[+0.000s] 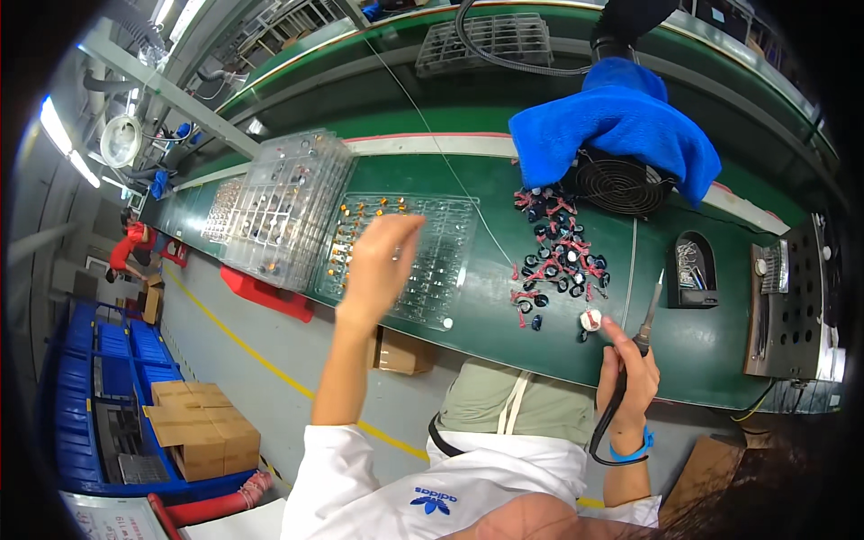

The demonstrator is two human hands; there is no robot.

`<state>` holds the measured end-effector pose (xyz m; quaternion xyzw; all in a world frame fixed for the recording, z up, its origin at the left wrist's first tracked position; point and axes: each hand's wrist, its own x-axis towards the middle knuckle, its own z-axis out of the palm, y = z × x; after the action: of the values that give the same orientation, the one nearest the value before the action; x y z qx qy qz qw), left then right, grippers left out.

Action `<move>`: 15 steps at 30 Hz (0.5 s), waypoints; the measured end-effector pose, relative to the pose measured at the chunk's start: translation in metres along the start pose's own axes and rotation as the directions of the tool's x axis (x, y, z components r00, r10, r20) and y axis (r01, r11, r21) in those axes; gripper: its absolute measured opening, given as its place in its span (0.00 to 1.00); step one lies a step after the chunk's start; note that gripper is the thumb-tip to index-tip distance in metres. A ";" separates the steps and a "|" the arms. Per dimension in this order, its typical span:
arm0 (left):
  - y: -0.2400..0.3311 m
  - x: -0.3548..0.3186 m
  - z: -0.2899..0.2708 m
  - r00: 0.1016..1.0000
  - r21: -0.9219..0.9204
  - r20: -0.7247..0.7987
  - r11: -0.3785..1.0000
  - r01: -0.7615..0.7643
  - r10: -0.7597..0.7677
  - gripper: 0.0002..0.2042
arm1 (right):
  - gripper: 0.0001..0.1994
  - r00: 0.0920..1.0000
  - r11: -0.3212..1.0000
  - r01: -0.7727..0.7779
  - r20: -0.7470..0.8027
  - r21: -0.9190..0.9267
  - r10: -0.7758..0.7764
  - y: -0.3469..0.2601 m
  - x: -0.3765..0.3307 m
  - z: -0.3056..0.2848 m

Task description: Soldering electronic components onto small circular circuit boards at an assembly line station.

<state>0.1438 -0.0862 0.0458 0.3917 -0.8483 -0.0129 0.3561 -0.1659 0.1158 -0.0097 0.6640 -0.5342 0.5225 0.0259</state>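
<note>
My left hand is over a clear plastic tray, its thumb and fingers pinched together; whatever may be between them is too small to make out. Small orange-topped parts sit in the tray's left pockets. My right hand grips a soldering iron, tip pointing up and away from me. Beside that hand's outstretched index finger lies a small round white piece, touching or nearly so. Several small dark round parts with red wires are heaped on the green bench just beyond.
A stack of clear trays stands left, partly above a red bin. A blue cloth drapes over a black fan. Right of the iron are a black holder and a metal box. Cartons stand at lower left.
</note>
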 end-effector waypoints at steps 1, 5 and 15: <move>-0.018 0.002 -0.006 0.998 0.054 0.059 0.998 -0.019 0.016 0.13 | 0.19 0.999 0.999 -0.026 -0.041 0.035 0.028 0.000 0.000 0.001; -0.037 0.013 -0.013 0.979 0.196 0.184 0.973 -0.120 0.084 0.12 | 0.19 0.996 0.999 0.032 -0.081 0.018 -0.030 0.002 0.002 0.001; -0.029 0.019 -0.005 0.986 -0.130 0.079 0.979 0.156 -0.147 0.10 | 0.21 0.998 0.999 0.018 -0.068 0.049 -0.014 0.004 0.001 -0.001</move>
<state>0.1573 -0.1180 0.0522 0.4292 -0.8250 -0.1114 0.3503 -0.1698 0.1138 -0.0112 0.6508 -0.5145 0.5574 0.0315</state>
